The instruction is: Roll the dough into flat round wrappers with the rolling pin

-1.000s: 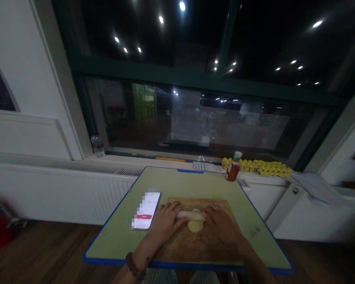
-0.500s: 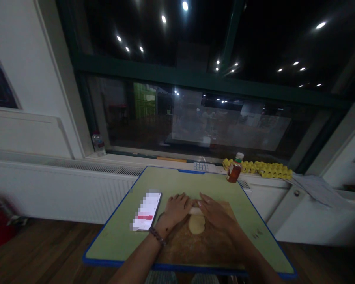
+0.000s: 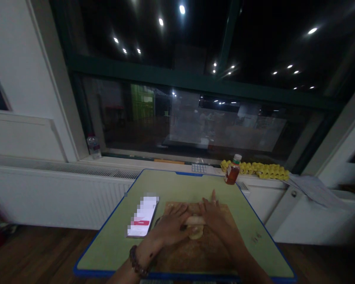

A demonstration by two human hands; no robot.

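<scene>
Dark window (image 3: 201,130) glass backs a pale green worktop (image 3: 115,240) edged in blue. Midway along its near edge, on a wooden board (image 3: 198,258), I see a flat round of dough (image 3: 197,236), with a small rolling pin (image 3: 194,221) lying across its far part. The left hand (image 3: 173,225) covers the pin's left end, thumb reaching over the dough; the right hand (image 3: 215,216) lies over the other end. Both sets of fingers are stretched out and released. A beaded bracelet (image 3: 135,263) circles the left wrist. Near the worktop's left edge a phone (image 3: 144,216) glows; by the far right corner stands a bottle (image 3: 232,175) of reddish-brown liquid, yellow egg trays (image 3: 269,171) behind it.
</scene>
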